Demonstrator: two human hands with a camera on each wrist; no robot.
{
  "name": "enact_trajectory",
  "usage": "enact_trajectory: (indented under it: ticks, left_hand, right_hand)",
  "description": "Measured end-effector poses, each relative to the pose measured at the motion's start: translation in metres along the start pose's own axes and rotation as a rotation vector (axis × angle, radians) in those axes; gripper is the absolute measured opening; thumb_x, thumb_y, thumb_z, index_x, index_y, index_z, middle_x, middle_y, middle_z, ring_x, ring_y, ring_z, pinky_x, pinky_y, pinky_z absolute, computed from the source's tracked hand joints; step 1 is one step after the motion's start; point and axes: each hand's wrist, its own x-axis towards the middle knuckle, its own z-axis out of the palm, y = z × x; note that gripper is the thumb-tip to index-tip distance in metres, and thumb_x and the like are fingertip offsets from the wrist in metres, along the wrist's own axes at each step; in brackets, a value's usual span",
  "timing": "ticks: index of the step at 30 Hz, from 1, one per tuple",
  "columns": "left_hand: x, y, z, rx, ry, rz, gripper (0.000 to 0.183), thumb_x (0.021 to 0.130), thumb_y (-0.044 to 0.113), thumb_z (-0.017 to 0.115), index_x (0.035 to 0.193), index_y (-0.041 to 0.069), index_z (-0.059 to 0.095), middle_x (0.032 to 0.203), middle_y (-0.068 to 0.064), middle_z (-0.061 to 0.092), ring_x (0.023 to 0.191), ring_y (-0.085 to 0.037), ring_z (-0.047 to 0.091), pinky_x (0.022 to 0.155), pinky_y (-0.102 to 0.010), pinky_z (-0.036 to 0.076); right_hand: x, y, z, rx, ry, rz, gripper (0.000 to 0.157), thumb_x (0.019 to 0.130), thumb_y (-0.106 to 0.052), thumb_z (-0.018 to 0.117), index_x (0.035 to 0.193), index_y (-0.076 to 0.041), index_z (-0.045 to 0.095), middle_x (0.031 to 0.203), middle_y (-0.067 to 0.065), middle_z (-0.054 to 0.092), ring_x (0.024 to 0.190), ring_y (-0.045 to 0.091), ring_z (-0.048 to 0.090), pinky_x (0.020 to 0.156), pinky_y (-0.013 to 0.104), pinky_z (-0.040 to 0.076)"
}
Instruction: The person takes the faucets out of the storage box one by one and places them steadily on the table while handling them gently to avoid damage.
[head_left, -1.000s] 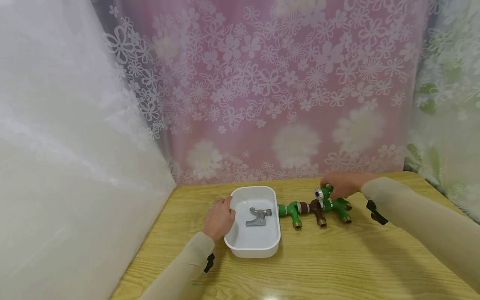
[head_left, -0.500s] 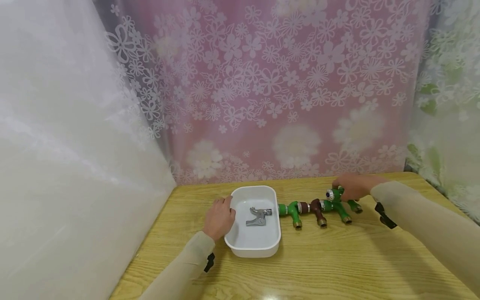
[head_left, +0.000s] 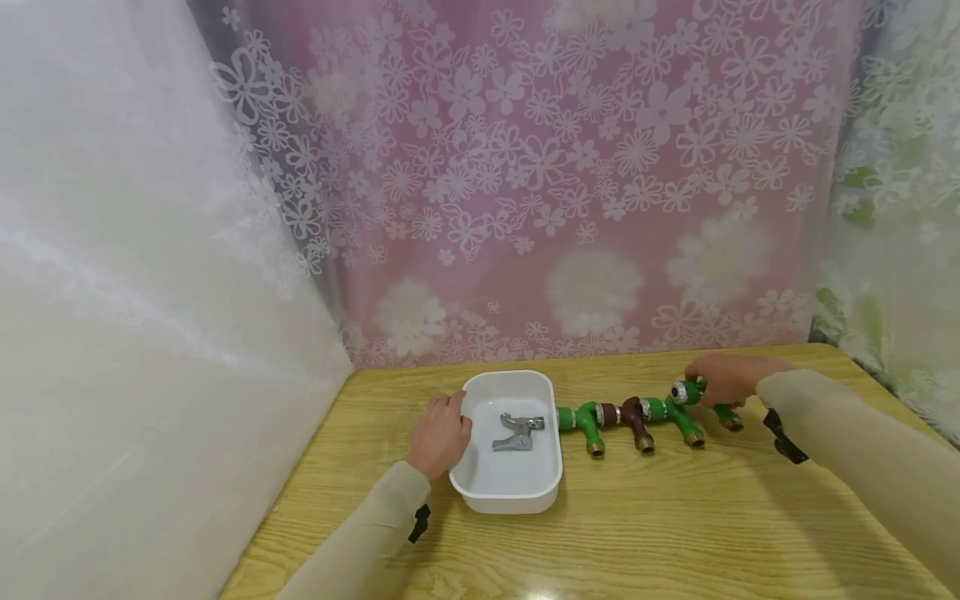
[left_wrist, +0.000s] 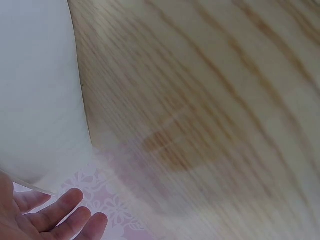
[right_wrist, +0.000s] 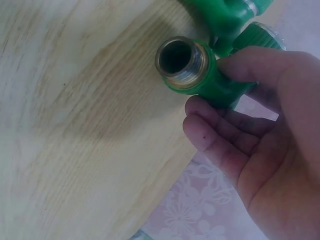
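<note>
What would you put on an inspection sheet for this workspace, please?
Surface: wood-grain table.
Job's things: gray tap inside white tub; rightward in a row, first green tap, brown tap, second green tap; held green tap at the right end.
Clutter: nothing seen.
Grippers: left hand rests at the tub's left rim; right hand grips the held green tap.
Cables: nothing seen.
Surroundings: pink floral curtain behind, whitish sheeting left, pale floral curtain right.
</note>
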Motion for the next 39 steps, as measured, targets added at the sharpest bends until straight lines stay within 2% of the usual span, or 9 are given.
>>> enact_trajectory:
  ticks: [7,13,20,34,39]
  left_hand:
    - [0.001,-0.001,0.001,0.004,0.010,0.008,0.043,0.100,0.019,0.052,0.142,0.009,0.055,0.125,-0.015,0.066,0.115,-0.031,0.062,0.082,-0.047,0.058]
    - [0.001,0.000,0.000,0.005,0.018,0.014,0.043,0.100,0.019,0.053,0.142,0.009,0.055,0.124,-0.015,0.066,0.114,-0.031,0.062,0.082,-0.047,0.058]
    - [0.001,0.000,-0.002,0.015,0.013,0.007,0.043,0.100,0.020,0.053,0.141,0.009,0.056,0.124,-0.014,0.066,0.114,-0.031,0.062,0.082,-0.047,0.057]
    - [0.000,0.001,-0.001,0.011,-0.003,-0.002,0.043,0.101,0.021,0.052,0.143,0.010,0.055,0.126,-0.014,0.065,0.117,-0.031,0.061,0.085,-0.048,0.057]
    - [0.000,0.001,-0.001,0.020,-0.002,-0.006,0.043,0.101,0.021,0.052,0.142,0.011,0.055,0.126,-0.014,0.065,0.116,-0.030,0.061,0.085,-0.048,0.057]
  right_hand:
    - [-0.006,0.009,0.004,0.007,-0.002,0.011,0.049,0.093,-0.002,0.060,0.137,0.015,0.047,0.098,0.007,0.066,0.047,0.010,0.044,0.048,0.029,0.039]
    - [-0.005,0.016,0.006,0.012,-0.009,0.048,0.050,0.091,-0.001,0.061,0.137,0.015,0.047,0.106,0.014,0.063,0.047,0.011,0.045,0.047,0.028,0.040]
    - [-0.002,0.022,0.012,-0.015,0.001,0.070,0.048,0.090,-0.002,0.062,0.134,0.012,0.051,0.106,0.016,0.064,0.047,0.010,0.047,0.046,0.026,0.041]
    - [-0.001,0.021,0.017,-0.055,0.019,0.064,0.044,0.090,-0.002,0.063,0.131,0.011,0.054,0.111,0.022,0.063,0.049,0.011,0.050,0.047,0.027,0.042]
    - [-0.002,0.018,0.016,-0.059,0.016,0.072,0.044,0.090,-0.001,0.062,0.131,0.010,0.054,0.107,0.020,0.065,0.048,0.011,0.048,0.047,0.027,0.041]
